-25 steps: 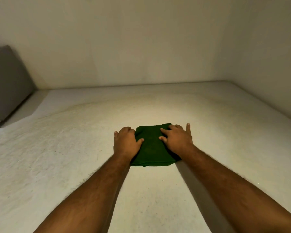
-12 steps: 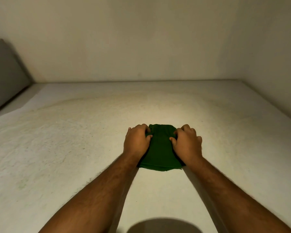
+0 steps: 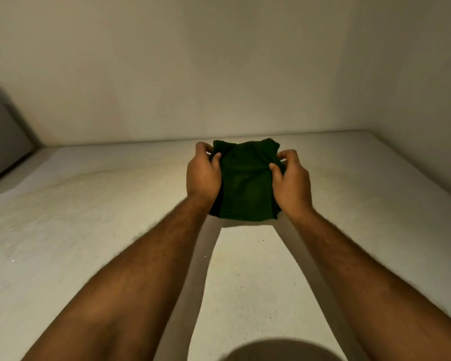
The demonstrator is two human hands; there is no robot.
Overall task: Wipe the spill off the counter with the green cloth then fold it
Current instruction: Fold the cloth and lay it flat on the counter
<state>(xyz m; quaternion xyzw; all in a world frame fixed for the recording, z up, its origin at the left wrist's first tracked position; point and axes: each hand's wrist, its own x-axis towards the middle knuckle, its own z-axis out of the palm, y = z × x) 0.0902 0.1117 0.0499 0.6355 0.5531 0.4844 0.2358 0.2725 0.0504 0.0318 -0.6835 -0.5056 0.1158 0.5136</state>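
The green cloth (image 3: 245,183) is folded into a small rectangle and held up off the pale counter (image 3: 89,230), its far edge raised toward the wall. My left hand (image 3: 202,175) pinches its left side, thumb on top near the upper corner. My right hand (image 3: 290,179) pinches its right side the same way. The cloth's near edge hangs just above the counter and casts a shadow below it. No spill shows on the counter.
A plain wall (image 3: 219,74) runs behind the counter and another closes it on the right. A grey panel (image 3: 0,142) leans at the far left. A round shadow (image 3: 279,351) lies at the near edge.
Both hands went from pressing flat on the folded cloth to gripping its sides, then lifted it off the counter and away from me.
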